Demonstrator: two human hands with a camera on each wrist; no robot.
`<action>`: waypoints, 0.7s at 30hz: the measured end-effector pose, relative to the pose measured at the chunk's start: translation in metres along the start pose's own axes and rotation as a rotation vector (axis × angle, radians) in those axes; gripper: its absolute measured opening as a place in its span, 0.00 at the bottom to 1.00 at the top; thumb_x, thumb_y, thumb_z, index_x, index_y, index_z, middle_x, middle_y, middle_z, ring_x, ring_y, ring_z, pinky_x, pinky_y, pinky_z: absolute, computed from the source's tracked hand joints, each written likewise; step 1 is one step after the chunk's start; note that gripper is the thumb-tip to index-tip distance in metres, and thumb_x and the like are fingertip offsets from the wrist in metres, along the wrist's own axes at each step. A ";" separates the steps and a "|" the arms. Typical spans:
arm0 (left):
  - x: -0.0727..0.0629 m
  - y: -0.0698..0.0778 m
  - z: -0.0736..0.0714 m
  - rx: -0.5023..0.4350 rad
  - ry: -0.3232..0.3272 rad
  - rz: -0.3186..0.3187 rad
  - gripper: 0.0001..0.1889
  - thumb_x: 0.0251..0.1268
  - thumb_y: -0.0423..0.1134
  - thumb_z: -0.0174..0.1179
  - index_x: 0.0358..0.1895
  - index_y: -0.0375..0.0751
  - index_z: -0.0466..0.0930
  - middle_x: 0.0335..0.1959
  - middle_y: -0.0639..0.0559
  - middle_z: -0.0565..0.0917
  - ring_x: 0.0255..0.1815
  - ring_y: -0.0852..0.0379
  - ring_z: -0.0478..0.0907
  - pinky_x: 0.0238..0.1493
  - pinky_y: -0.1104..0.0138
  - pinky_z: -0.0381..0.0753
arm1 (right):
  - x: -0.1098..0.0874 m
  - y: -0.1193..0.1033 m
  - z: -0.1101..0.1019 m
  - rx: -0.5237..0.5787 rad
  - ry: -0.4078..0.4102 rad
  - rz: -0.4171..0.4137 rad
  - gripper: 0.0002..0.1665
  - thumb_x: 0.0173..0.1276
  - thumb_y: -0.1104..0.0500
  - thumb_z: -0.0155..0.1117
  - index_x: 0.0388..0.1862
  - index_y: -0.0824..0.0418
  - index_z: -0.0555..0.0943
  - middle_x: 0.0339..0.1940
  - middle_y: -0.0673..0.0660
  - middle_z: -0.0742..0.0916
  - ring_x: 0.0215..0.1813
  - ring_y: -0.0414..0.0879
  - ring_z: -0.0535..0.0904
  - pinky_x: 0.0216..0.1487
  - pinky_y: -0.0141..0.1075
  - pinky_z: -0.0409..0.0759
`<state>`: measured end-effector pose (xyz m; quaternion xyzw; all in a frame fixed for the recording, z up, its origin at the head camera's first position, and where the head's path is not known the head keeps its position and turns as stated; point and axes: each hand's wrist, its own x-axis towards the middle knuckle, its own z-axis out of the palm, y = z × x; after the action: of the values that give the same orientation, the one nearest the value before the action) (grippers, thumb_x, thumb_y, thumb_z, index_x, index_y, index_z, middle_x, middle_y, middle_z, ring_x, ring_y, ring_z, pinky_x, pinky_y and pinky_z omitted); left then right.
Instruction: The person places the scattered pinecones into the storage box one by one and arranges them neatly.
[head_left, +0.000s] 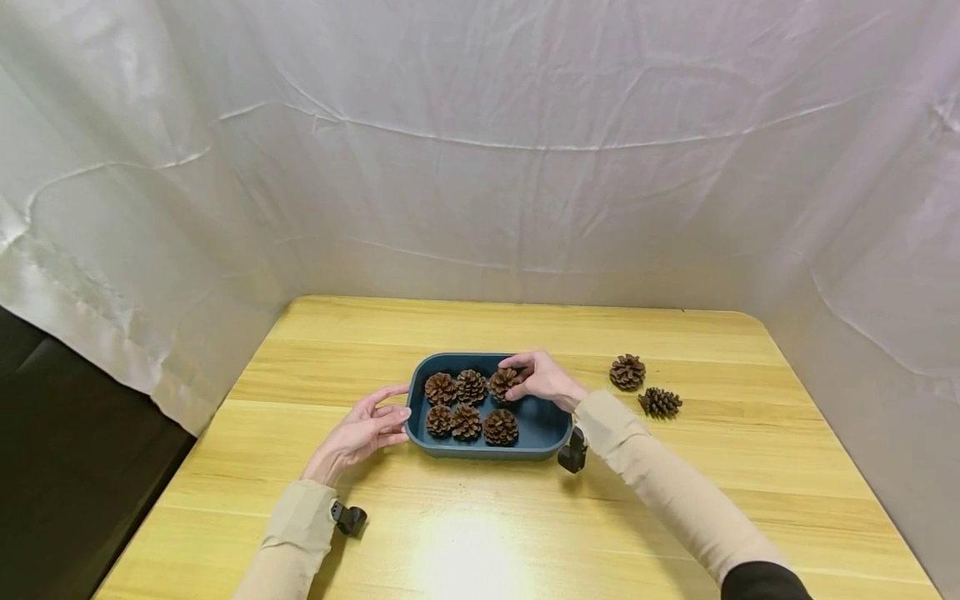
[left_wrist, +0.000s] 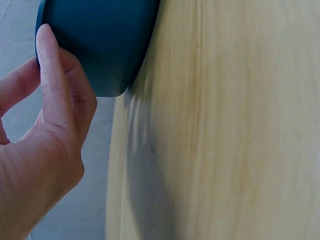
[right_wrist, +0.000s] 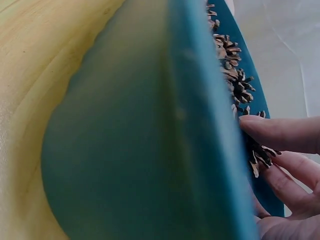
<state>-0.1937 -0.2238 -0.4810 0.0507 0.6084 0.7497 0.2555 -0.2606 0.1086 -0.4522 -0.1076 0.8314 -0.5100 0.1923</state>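
Observation:
A dark blue oval-cornered tray (head_left: pixel 480 454) sits on the wooden table with several brown pine cones in it. My right hand (head_left: pixel 543 379) reaches over its right side and pinches a pine cone (head_left: pixel 503 384) in the back row; in the right wrist view, thumb and fingers lie on either side of that cone, partly hidden by the tray wall. My left hand (head_left: pixel 367 429) touches the tray's left end. Seen from the left wrist, its fairly straight fingers (left_wrist: pixel 50 70) rest against the outside wall near the rim.
Two more pine cones lie on the table right of the tray, a round one (head_left: pixel 627 372) and a longer one (head_left: pixel 661 403) on its side. Pale curtains (head_left: pixel 525 208) enclose the back and sides. A dark surface (head_left: pixel 67 467) shows beyond the table's left edge.

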 end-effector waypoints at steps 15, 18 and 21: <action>0.000 0.001 0.001 -0.002 0.005 -0.001 0.32 0.76 0.29 0.53 0.77 0.33 0.51 0.41 0.56 0.84 0.36 0.63 0.84 0.45 0.69 0.90 | 0.002 0.005 0.007 0.040 0.005 0.036 0.34 0.60 0.68 0.74 0.67 0.63 0.77 0.62 0.65 0.83 0.40 0.45 0.79 0.51 0.43 0.85; 0.000 0.000 0.001 -0.002 0.005 0.000 0.32 0.76 0.29 0.53 0.77 0.32 0.50 0.41 0.56 0.84 0.36 0.63 0.85 0.45 0.69 0.90 | 0.002 0.007 0.008 0.050 0.002 0.030 0.34 0.61 0.68 0.73 0.67 0.64 0.77 0.63 0.65 0.83 0.40 0.45 0.80 0.52 0.45 0.85; 0.000 0.000 0.000 -0.003 0.008 -0.002 0.32 0.76 0.29 0.53 0.77 0.32 0.50 0.41 0.56 0.84 0.36 0.63 0.85 0.45 0.69 0.90 | 0.002 0.007 0.007 0.053 0.005 0.023 0.33 0.61 0.69 0.72 0.67 0.64 0.77 0.66 0.66 0.81 0.41 0.46 0.80 0.53 0.47 0.85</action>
<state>-0.1935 -0.2235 -0.4807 0.0465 0.6082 0.7506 0.2540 -0.2591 0.1051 -0.4618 -0.0918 0.8191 -0.5301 0.1989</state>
